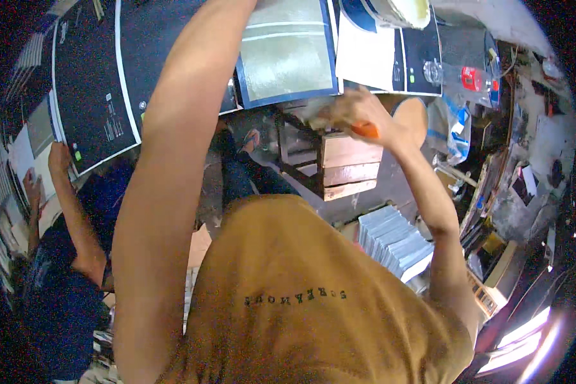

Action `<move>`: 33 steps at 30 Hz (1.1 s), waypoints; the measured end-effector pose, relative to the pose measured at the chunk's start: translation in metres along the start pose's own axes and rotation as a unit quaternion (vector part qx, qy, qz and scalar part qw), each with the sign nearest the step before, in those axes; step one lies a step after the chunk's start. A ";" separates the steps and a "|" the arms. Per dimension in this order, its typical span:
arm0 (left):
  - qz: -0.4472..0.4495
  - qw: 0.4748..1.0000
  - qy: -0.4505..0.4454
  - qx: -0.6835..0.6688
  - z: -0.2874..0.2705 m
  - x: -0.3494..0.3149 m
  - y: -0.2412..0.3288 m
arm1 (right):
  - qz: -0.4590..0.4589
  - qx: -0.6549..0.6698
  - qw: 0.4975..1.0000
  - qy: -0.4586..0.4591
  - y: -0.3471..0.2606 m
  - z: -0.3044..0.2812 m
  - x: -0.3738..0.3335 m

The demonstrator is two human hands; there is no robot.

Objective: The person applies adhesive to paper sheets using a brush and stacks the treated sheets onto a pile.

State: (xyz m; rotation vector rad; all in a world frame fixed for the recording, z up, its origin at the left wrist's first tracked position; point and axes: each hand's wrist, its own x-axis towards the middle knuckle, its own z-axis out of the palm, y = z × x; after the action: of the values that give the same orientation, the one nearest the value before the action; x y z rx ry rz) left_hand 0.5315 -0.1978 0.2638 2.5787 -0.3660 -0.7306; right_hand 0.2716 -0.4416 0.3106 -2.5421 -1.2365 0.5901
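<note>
My right hand [358, 112], smeared by motion, is closed around a tool with an orange handle [366, 130]. Its pale working end is too blurred to make out. The hand is just off the near edge of the table, by a glossy, wet-looking grey-green sheet with a dark blue border [287, 64]. A white sheet [368, 59] lies to the right of that panel, and a round tub with cream-coloured contents [411, 11] stands above it. My left arm reaches up past the top edge, so that hand is out of sight.
Large dark printed sheets [89, 77] cover the table's left part. A co-worker's hand [59, 157] rests near their edge. Below the table are a wooden crate [351, 163] and a stack of grey sheets [397, 240]. A bottle with a red label [472, 79] lies at right.
</note>
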 end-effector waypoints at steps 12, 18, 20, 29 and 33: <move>-0.003 1.000 0.003 0.009 0.016 0.012 -0.001 | 0.067 0.018 0.996 -0.046 0.018 -0.032 -0.017; 0.007 1.000 0.007 0.021 0.027 0.028 0.021 | -0.044 -0.066 0.985 0.154 0.080 -0.020 0.018; 0.008 0.999 0.022 0.023 0.027 0.030 0.020 | -0.022 -0.039 0.996 0.082 0.095 -0.005 0.016; 0.009 0.990 0.137 -0.021 0.051 -0.074 0.005 | 0.299 0.234 0.913 0.153 0.044 -0.022 -0.130; 0.005 0.972 0.231 0.033 0.134 -0.168 -0.017 | 0.407 0.247 0.769 0.427 0.072 -0.018 -0.025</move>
State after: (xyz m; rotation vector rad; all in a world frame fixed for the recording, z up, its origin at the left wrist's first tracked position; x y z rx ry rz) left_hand 0.3212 -0.1668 0.2259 2.7009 -0.2556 -0.1003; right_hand 0.3160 -0.5061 0.3044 -2.2620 0.3338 -0.1521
